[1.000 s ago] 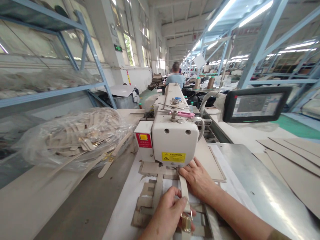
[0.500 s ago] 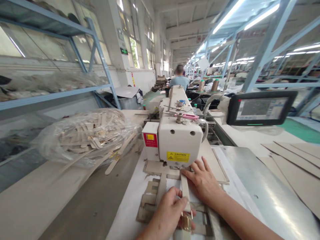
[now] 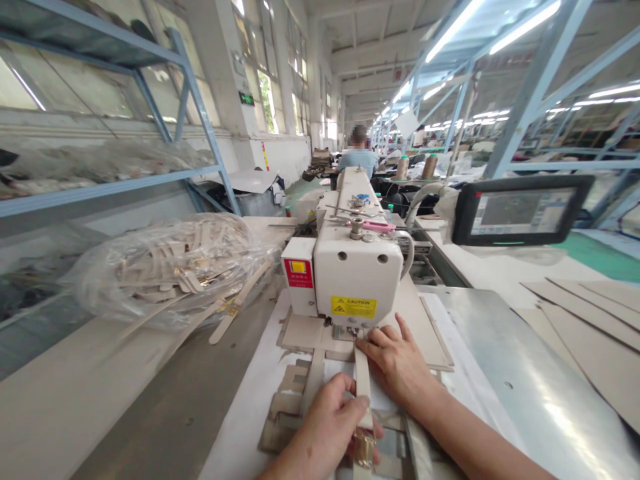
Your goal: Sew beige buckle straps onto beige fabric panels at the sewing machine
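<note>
A beige strap [image 3: 361, 373] with a gold buckle [image 3: 364, 448] runs toward me from beneath the head of a white sewing machine [image 3: 357, 267]. My left hand [image 3: 330, 417] is closed around the strap just above the buckle, thumb on top. Beside the needle area, my right hand [image 3: 397, 360] presses its index fingertip on the strap's far end, with the other fingers spread. Under both hands lies a flat beige template [image 3: 300, 333] with cut-outs, on a white sheet. The strap's far tip is hidden under the machine head.
On the left, a clear plastic bag [image 3: 170, 267] holds many beige straps, some with gold buckles. A screen [image 3: 520, 210] stands at right, above flat beige panels [image 3: 590, 333]. Small tools, including pink-handled ones [image 3: 377, 227], lie on the machine. A person [image 3: 358, 157] sits further back.
The view has shifted slightly, so the machine, template and hands appear a little further left. Both hands keep the same places on the strap.
</note>
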### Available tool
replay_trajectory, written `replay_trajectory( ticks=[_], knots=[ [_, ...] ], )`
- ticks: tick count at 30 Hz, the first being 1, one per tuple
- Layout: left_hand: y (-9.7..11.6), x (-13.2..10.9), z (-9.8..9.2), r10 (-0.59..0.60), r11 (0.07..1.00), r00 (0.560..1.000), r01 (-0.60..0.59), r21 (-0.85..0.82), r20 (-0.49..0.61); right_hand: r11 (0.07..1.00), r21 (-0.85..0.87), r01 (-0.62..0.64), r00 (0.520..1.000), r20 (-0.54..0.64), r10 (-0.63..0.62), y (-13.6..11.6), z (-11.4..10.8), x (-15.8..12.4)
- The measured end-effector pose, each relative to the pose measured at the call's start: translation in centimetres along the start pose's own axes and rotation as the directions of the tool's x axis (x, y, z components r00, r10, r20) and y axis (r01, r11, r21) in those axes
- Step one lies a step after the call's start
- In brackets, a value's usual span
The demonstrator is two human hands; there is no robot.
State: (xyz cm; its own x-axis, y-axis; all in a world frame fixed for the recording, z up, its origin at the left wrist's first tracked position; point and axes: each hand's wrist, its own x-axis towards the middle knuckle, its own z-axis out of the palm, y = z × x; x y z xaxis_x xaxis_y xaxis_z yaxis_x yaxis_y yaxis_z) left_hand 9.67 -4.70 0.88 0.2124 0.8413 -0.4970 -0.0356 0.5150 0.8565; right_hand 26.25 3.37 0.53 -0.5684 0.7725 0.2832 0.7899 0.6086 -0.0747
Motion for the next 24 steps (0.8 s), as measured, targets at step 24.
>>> replay_trajectory(
  ticks=[24],
  knots=[
    [1.3, -1.3, -0.5, 0.018, 0.998, 0.998, -0.021, -0.064, -0.055, 0.986, 0.151, 0.069, 0.993, -0.105, -0.054, 0.7, -0.1, -3.5]
  ],
)
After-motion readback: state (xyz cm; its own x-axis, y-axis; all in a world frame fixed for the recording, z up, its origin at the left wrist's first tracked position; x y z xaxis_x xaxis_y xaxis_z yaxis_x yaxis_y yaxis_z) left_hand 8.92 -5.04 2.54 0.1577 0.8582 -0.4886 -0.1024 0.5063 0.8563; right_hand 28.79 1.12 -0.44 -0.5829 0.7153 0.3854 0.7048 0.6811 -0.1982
